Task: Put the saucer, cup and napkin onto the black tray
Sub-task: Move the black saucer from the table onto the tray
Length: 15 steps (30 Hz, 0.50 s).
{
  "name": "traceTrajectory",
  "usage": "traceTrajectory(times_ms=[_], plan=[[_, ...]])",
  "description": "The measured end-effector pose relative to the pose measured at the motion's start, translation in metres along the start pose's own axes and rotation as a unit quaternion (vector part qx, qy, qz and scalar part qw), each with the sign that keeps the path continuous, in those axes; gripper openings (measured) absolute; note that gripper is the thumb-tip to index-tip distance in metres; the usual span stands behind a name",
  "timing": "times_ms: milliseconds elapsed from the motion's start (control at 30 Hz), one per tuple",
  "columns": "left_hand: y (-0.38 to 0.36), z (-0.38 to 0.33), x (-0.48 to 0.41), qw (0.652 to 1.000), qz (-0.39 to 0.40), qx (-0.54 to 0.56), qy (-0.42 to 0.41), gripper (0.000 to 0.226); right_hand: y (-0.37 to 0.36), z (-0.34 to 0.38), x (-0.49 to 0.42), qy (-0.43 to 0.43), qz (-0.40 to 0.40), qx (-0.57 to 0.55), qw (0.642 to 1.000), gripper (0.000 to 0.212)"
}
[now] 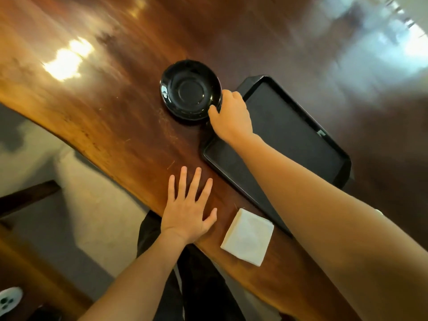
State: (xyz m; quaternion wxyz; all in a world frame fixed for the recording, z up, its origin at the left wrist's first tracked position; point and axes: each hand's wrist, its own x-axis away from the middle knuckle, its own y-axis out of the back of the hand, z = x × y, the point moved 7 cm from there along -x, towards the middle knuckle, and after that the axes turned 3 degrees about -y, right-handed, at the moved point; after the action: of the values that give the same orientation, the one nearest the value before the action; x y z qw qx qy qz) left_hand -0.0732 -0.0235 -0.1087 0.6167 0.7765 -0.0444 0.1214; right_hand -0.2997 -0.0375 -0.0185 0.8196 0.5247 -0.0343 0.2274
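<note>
Spanning most of the view, a glossy reddish-brown wooden table (111, 117) runs on a slant, its near edge curved and irregular, bright window glare on its far parts, which are blurred. Black tray (289, 130): rectangular, raised rim, cut corners, lying flat on the table right of centre; its surface is bare apart from a small pale mark near the far rim. Right forearm reaches across the tray's near-left corner, covering part of the rim there. Saucer (190, 90): black, shiny, round with a recessed centre ring, resting on the table just beside the tray's left corner, not on it; whether rim and tray touch cannot be told, the hand hides that spot. Napkin (247, 236): white, folded square, flat on the table near the front edge, right beside the tray's near long side. Left hand (188, 209): palm down on the wood between saucer and napkin, fingers spread apart, holding nothing. Right hand (231, 114): curled over the saucer's right rim, thumb on the near side of the edge, fingers wrapped round the far side, closed on the rim. No cup can be made out. Below the table edge: pale floor, dark clothing, a dark wooden piece at left.
</note>
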Motion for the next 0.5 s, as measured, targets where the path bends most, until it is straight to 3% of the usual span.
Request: traceTrajectory(times_ms=[133,333,433,500], plan=[[0.001,-0.001,0.0,1.0,-0.029,-0.003,-0.007,0.084,-0.003,0.003,-0.029,-0.016,0.01,0.03,0.999,0.018],[0.002,-0.002,0.001,0.999,-0.03,0.008,-0.004,0.082,-0.013,-0.005,-0.044,-0.109,0.067,-0.052,0.99,0.018],[0.001,-0.001,0.0,0.999,-0.034,0.006,-0.005,0.083,-0.015,-0.007,-0.049,-0.131,0.079,-0.057,0.987,0.004],[0.001,0.0,0.0,0.999,-0.037,0.004,-0.004,0.083,-0.018,-0.009,-0.052,-0.141,0.092,-0.06,0.984,0.011]])
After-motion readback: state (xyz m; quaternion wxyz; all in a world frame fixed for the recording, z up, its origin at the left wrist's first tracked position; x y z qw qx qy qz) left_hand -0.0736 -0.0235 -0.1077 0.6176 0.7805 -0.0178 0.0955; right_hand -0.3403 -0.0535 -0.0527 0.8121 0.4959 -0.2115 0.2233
